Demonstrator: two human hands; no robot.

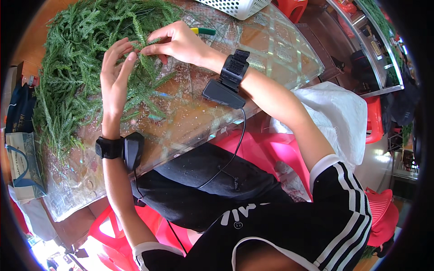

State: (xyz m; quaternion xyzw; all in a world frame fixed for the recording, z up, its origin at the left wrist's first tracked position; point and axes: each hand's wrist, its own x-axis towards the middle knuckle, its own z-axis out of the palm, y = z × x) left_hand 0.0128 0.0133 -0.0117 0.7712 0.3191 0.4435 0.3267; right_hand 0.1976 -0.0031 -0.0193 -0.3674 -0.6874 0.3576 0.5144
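A large heap of green artificial pine sprigs (pixel 74 67) covers the left and far part of the table. My right hand (pixel 181 45) pinches one pine sprig (pixel 139 29) between thumb and fingers at the heap's edge. Beside it, my left hand (pixel 115 74) has its thumb apart from its fingers, with the fingertips close to the same sprig's stem. Whether they touch it is hard to see. Pliers with green and yellow handles (pixel 205 31) lie just beyond my right hand, partly hidden by it. Loose sprigs (pixel 144 97) spread below my hands.
The table (pixel 190 131) has a clear, shiny cover strewn with small bits. A white perforated basket (pixel 237 8) stands at its far edge. A white sack (pixel 332 117) and pink chairs (pixel 280 149) are at my right. A paper bag (pixel 21 158) stands beyond the left edge.
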